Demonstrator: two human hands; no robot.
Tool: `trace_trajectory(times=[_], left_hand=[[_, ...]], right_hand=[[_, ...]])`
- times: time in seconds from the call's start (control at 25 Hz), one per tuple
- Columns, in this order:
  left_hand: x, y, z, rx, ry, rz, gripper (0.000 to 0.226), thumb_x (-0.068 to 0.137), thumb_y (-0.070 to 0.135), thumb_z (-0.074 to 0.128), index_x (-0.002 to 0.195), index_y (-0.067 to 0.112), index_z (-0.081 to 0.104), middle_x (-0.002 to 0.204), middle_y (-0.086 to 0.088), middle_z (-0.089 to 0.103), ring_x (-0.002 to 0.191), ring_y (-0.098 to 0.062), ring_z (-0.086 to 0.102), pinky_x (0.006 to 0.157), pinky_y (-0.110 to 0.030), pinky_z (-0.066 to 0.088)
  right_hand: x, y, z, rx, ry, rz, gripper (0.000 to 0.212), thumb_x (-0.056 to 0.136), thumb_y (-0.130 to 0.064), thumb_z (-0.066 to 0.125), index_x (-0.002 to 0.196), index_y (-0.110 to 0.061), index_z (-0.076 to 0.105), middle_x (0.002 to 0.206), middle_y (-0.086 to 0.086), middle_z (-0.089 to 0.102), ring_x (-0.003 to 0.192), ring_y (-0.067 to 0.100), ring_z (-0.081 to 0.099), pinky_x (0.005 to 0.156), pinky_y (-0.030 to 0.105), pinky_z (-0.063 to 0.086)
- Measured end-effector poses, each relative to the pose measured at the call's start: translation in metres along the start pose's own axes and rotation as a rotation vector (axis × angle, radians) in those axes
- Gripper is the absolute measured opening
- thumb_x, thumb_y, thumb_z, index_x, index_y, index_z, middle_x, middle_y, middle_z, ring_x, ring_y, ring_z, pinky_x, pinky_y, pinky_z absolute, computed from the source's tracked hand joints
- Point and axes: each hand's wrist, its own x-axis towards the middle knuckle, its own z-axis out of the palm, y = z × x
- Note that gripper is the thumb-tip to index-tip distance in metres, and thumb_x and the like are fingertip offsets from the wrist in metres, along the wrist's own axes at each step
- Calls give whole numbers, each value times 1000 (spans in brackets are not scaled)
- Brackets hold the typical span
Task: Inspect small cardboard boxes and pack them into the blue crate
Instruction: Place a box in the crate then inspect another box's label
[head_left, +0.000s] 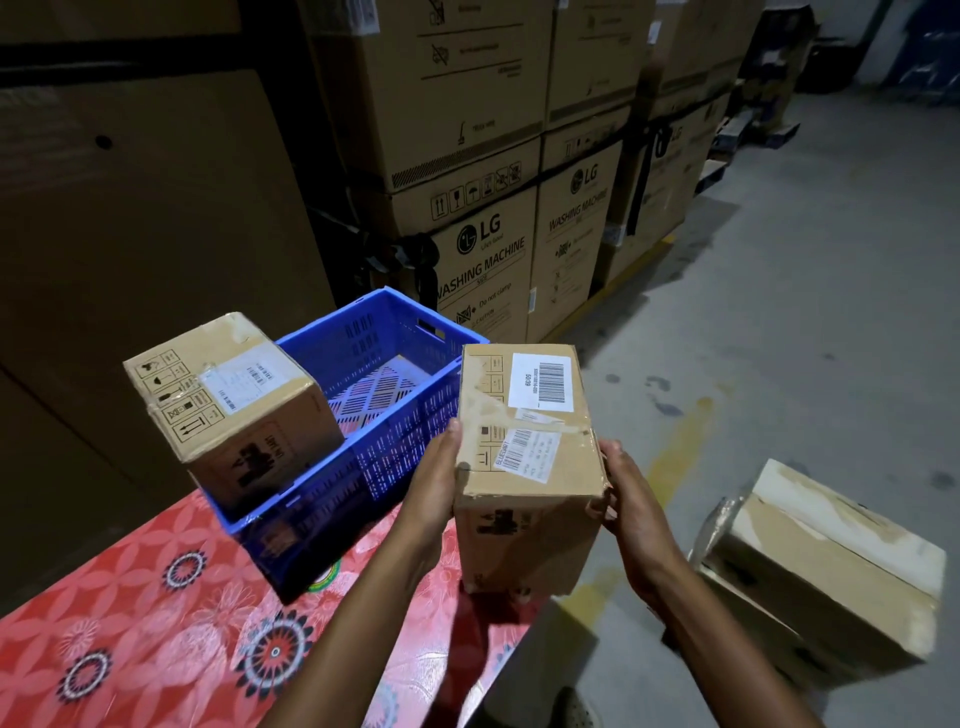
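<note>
- Head view: the held cardboard box (524, 467) is up in front of the person, above the table edge and just right of the blue crate (410, 457), so it is not packed yet.
- The left hand (434, 486) presses against the box's left side with the thumb along the top edge. The right hand (631, 506) curls round the near right corner. Both hands grip it, one from each side.
- The labelled face is turned up to the camera, with the barcode label (543, 382) and a smaller sticker in plain sight. That looks like the inspection step, and holding it by the sides keeps the labels uncovered.
- The crate sits on the red floral tablecloth (145, 639). One packed box (228, 395) stands in its near-left corner, rising well above the rim.
- The open grid floor shows to the right of that box, likely the slot for this one.
- Another cardboard box (826, 566) lies on the floor at the right, probably waiting its turn.
- LG washing machine cartons (483, 249) are stacked behind.
</note>
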Motion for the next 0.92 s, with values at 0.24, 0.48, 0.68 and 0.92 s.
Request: trace_trajectory(times=[0.24, 0.48, 0.68, 0.92], left_hand=[[32, 4, 1, 35, -40, -132, 39, 95, 12, 56, 133, 15, 48, 118, -11, 72, 100, -27, 73, 57, -28, 56], [46, 6, 6, -69, -123, -157, 31, 97, 2, 52, 126, 12, 56, 111, -16, 76, 96, -31, 75, 70, -35, 64], [56, -5, 6, -60, -117, -116, 50, 92, 3, 58, 140, 12, 47, 119, -16, 73, 105, -34, 73, 77, -40, 63], [52, -1, 8, -48, -102, -111, 47, 93, 1, 57, 137, 15, 47, 118, -16, 73, 101, -33, 74, 68, -38, 63]], right_hand=[[38, -18, 1, 25, 16, 98, 53, 100, -19, 60, 148, -19, 39, 140, -2, 54, 99, 9, 64, 79, 23, 53], [71, -11, 0, -46, -107, 133, 54, 89, 0, 60, 138, -17, 44, 128, 5, 67, 111, 22, 70, 89, 33, 59], [73, -1, -2, -87, -76, 120, 56, 88, 0, 64, 138, -16, 46, 127, 6, 67, 105, 20, 71, 72, 23, 59], [85, 3, -2, -121, -70, 151, 60, 84, -4, 64, 140, -15, 45, 126, 5, 68, 102, 19, 73, 69, 23, 60]])
